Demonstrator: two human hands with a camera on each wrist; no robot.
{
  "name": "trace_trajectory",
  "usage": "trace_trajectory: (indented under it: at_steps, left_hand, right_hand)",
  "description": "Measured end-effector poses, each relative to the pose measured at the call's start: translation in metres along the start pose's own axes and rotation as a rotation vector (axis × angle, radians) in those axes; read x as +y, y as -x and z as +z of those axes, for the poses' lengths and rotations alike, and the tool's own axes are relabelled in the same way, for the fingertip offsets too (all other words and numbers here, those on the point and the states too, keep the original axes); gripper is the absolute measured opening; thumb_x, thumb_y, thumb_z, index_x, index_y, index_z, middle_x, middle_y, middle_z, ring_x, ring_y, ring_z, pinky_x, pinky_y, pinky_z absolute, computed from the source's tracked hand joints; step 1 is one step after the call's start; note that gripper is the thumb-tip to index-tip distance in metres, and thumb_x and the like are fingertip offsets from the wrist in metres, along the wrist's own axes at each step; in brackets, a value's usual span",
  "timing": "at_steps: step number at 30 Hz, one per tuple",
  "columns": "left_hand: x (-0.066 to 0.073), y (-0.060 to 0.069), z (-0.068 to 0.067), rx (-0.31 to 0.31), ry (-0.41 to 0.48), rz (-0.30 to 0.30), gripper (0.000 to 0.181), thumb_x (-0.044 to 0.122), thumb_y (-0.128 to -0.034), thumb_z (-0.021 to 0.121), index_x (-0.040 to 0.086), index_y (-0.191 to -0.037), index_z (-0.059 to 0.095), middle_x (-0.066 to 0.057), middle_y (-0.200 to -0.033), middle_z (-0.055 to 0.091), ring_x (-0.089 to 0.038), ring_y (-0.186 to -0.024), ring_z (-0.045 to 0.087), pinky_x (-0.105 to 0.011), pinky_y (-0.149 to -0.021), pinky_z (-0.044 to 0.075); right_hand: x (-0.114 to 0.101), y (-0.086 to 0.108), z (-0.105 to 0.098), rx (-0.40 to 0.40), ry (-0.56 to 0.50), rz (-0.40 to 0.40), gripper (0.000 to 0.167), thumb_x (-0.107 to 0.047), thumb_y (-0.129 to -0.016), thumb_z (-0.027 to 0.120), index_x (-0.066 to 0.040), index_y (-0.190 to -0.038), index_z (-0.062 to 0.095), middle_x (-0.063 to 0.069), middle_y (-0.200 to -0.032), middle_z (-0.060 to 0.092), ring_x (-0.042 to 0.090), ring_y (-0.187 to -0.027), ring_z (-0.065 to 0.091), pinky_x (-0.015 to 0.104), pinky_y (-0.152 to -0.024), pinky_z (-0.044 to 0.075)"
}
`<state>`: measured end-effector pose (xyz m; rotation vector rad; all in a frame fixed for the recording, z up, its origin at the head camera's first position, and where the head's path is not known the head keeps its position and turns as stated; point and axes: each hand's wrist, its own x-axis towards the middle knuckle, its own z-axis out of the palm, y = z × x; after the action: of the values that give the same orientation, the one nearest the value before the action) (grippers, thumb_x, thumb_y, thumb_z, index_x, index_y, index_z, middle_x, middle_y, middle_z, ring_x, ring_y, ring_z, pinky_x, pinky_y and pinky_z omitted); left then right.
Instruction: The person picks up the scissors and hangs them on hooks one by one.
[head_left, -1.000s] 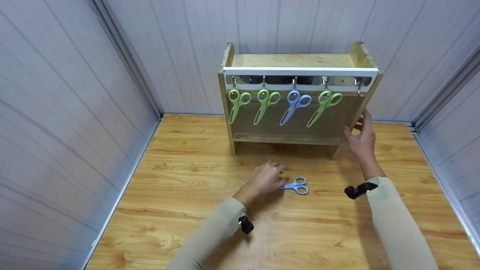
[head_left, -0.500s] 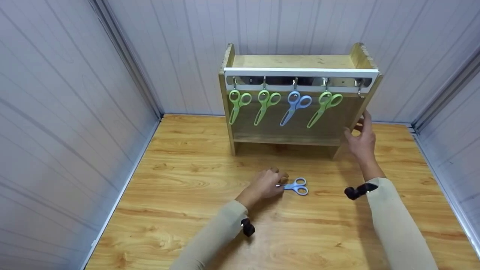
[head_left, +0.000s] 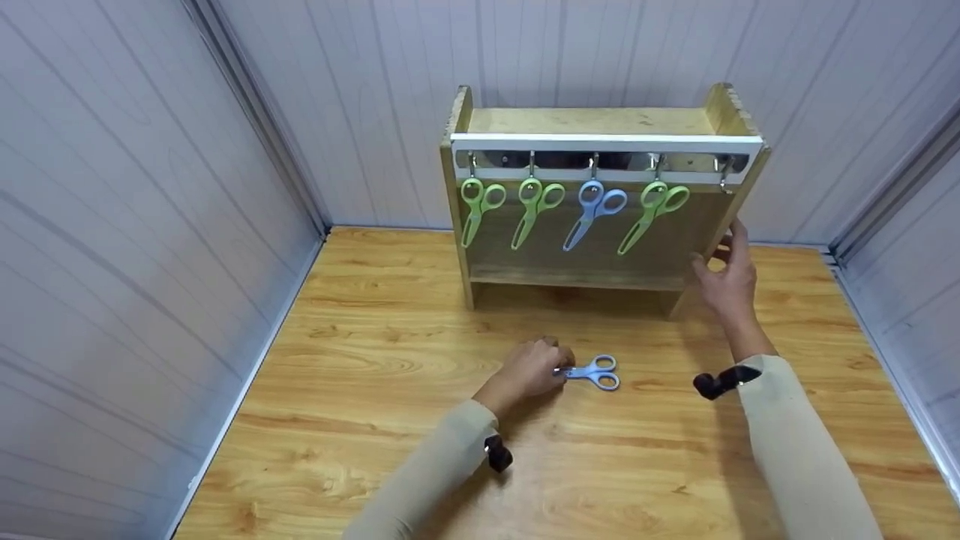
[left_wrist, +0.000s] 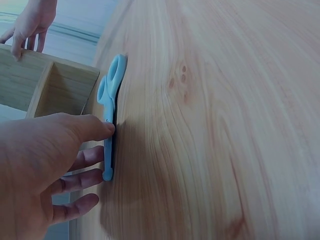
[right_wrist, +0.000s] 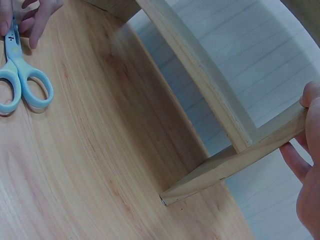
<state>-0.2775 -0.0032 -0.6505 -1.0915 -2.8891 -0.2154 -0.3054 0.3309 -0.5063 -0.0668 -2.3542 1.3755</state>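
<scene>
My left hand [head_left: 529, 367] pinches the blade end of the light blue scissors [head_left: 602, 373], which lie on the wooden tabletop. In the left wrist view, the thumb is on one side of the scissors [left_wrist: 111, 95] and the fingers on the other. At the right, my right hand [head_left: 727, 285] grips the side panel of a wooden rack [head_left: 577, 270], thumb in front and fingers behind. From hooks on its front hang green scissors [head_left: 474, 214], more green scissors [head_left: 531, 214], blue scissors [head_left: 589, 214] and further green scissors [head_left: 646, 217].
The rack's rightmost hook [head_left: 724, 184] holds nothing. White panelled walls [head_left: 150, 225] enclose the tabletop [head_left: 360, 337] at the left, back and right. Both sleeves carry a small dark camera strap.
My left hand has shifted slightly right and down, and its fingers have drawn together around the blade of the scissors. My right hand stays on the rack.
</scene>
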Motion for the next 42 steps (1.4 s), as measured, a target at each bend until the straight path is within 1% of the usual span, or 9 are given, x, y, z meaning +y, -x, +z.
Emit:
trace_trajectory:
  at_steps: [3,5,13,17,20,25,27,34,42]
  left_hand:
    - [0.001,0.0,-0.001,-0.002,0.02,-0.018,0.018,0.035,-0.0981,0.084,0.034,-0.116,0.085,0.006,-0.108,0.077,-0.014,-0.093,0.074,-0.032,-0.068,0.056]
    - [-0.002,-0.002,0.005,-0.008,0.031,-0.024,0.017,0.036,-0.0989,0.084,0.036,-0.116,0.085,0.007,-0.108,0.076,-0.012,-0.091,0.073,-0.031,-0.066,0.054]
    - [0.023,0.019,-0.059,-0.072,0.079,-0.05,0.016,0.028,-0.1037,0.08,0.027,-0.119,0.086,0.002,-0.11,0.08,-0.015,-0.096,0.075,-0.032,-0.073,0.058]
    - [0.02,0.02,-0.058,-0.044,0.077,-0.026,0.015,0.027,-0.102,0.081,0.025,-0.115,0.086,0.002,-0.107,0.08,-0.014,-0.094,0.073,-0.034,-0.072,0.057]
    - [0.015,0.018,-0.047,-0.009,0.085,-0.011,0.013,0.027,-0.0997,0.082,0.026,-0.113,0.085,0.004,-0.103,0.079,-0.013,-0.09,0.071,-0.036,-0.069,0.054]
    - [0.019,0.021,-0.06,-0.072,0.134,-0.046,0.017,0.028,-0.1018,0.082,0.024,-0.118,0.082,0.002,-0.109,0.077,-0.015,-0.097,0.072,-0.033,-0.076,0.057]
    - [0.019,0.021,-0.059,-0.081,0.157,-0.049,0.018,0.027,-0.1017,0.083,0.022,-0.119,0.081,0.0,-0.109,0.077,-0.015,-0.097,0.071,-0.031,-0.077,0.056]
    - [-0.009,0.006,0.003,0.016,0.203,-0.01,0.017,0.034,-0.0959,0.084,0.028,-0.11,0.077,0.009,-0.095,0.065,-0.005,-0.081,0.053,-0.023,-0.063,0.04]
    - [-0.013,0.005,0.011,-0.001,0.134,0.002,0.015,0.04,-0.099,0.082,0.033,-0.111,0.077,0.011,-0.098,0.067,-0.003,-0.084,0.054,-0.021,-0.064,0.039]
  right_hand:
    - [0.0,0.0,0.0,0.002,-0.005,-0.014,0.084,-0.01,-0.106,0.064,-0.025,-0.179,0.026,0.026,-0.158,0.059,0.04,-0.137,0.064,0.015,-0.092,0.046]
    - [0.001,0.0,-0.001,-0.004,-0.007,-0.016,0.084,-0.011,-0.107,0.065,-0.025,-0.179,0.025,0.027,-0.159,0.058,0.043,-0.138,0.063,0.014,-0.091,0.046]
    - [0.001,0.001,-0.002,-0.027,-0.021,-0.018,0.085,-0.01,-0.108,0.065,-0.024,-0.18,0.023,0.028,-0.162,0.056,0.044,-0.142,0.062,0.021,-0.099,0.046]
    - [0.002,0.001,-0.002,-0.043,-0.021,-0.007,0.085,-0.012,-0.108,0.065,-0.025,-0.18,0.021,0.028,-0.164,0.053,0.045,-0.145,0.059,0.02,-0.099,0.047]
    - [0.002,0.0,-0.002,-0.047,-0.026,-0.001,0.087,-0.01,-0.108,0.065,-0.026,-0.18,0.02,0.028,-0.165,0.052,0.045,-0.146,0.058,0.018,-0.098,0.047]
    - [0.002,0.001,-0.004,-0.046,-0.034,-0.013,0.089,-0.007,-0.106,0.066,-0.025,-0.18,0.02,0.028,-0.163,0.054,0.044,-0.143,0.06,0.013,-0.094,0.046]
    - [0.003,0.0,-0.004,-0.048,-0.028,-0.021,0.088,-0.007,-0.107,0.066,-0.023,-0.18,0.02,0.029,-0.163,0.053,0.044,-0.142,0.061,0.011,-0.093,0.045]
    - [0.005,-0.002,-0.002,-0.019,-0.036,-0.017,0.086,-0.007,-0.105,0.066,-0.021,-0.179,0.025,0.028,-0.155,0.059,0.042,-0.134,0.065,0.008,-0.084,0.046]
    - [0.004,-0.001,-0.001,-0.025,-0.04,-0.021,0.085,-0.007,-0.106,0.065,-0.02,-0.179,0.024,0.031,-0.157,0.057,0.045,-0.137,0.063,0.006,-0.084,0.046]
